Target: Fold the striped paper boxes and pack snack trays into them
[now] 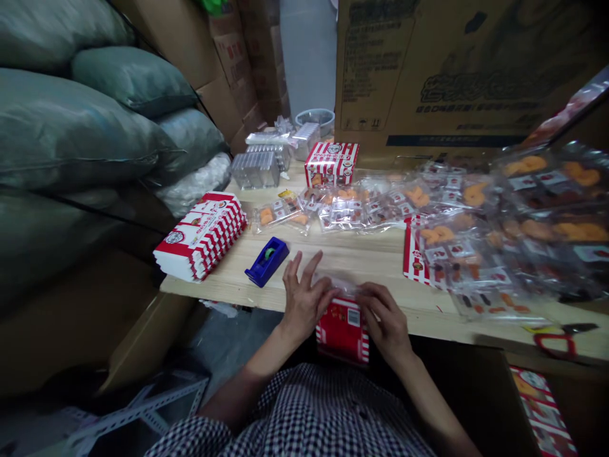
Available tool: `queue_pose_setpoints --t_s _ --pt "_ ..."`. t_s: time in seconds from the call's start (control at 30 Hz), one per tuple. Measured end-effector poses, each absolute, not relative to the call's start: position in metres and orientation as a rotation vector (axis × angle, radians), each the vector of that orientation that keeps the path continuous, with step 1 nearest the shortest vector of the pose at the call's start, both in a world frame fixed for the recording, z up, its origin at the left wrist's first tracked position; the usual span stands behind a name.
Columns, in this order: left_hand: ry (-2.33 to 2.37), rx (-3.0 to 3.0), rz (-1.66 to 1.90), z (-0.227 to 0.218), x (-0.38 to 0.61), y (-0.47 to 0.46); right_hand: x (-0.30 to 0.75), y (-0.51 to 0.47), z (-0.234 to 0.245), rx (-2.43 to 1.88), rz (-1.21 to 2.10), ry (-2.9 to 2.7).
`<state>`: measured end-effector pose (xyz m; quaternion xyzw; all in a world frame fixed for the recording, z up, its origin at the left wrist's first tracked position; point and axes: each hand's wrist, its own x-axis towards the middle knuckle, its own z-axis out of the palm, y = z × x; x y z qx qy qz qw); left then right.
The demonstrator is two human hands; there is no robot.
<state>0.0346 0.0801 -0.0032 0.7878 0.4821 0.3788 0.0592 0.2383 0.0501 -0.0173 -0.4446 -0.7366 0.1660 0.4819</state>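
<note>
A red box with white-striped edges and a barcode (339, 324) stands upright at the table's front edge, between my two hands. Clear plastic (343, 287) shows at its top, toward the table. My left hand (304, 301) grips the upper left side of the box with thumb and lower fingers, while two fingers stick up. My right hand (386, 317) has its bent fingers on the upper right corner, by the plastic. Just left of my left hand lies a blue tape dispenser (267, 261) with a green roll.
Stacked flat striped cartons (202, 235) lie at the left. Clear plastic trays (257, 168) and a finished-looking striped box (332, 163) stand behind. Snack packs in clear film (457, 247) cover the right side. Red-handled scissors (556, 343) lie at the right front edge.
</note>
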Motion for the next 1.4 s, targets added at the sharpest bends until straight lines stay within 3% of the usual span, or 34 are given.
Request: queue_pose_setpoints --t_s 0.17,0.43,0.67,0.93,1.4 --pt "1.376 1.994 1.163 -0.031 0.034 0.062 0.241 0.046 -0.025 -1.192 0.561 -1.567" --pt "1.210 1.277 1.128 -0.020 0.029 0.063 0.259 0.081 -0.024 -1.264 0.839 -1.124" --pt "1.358 1.571 0.895 -0.035 0.009 0.050 0.247 0.067 -0.069 -1.281 1.002 -1.298" --pt "1.494 2.063 0.829 -0.044 -0.005 0.070 0.235 0.064 -0.062 -1.190 1.134 -1.479" --pt "1.321 2.013 0.914 -0.065 -0.001 0.076 0.227 0.073 -0.079 -1.165 1.158 -1.620"
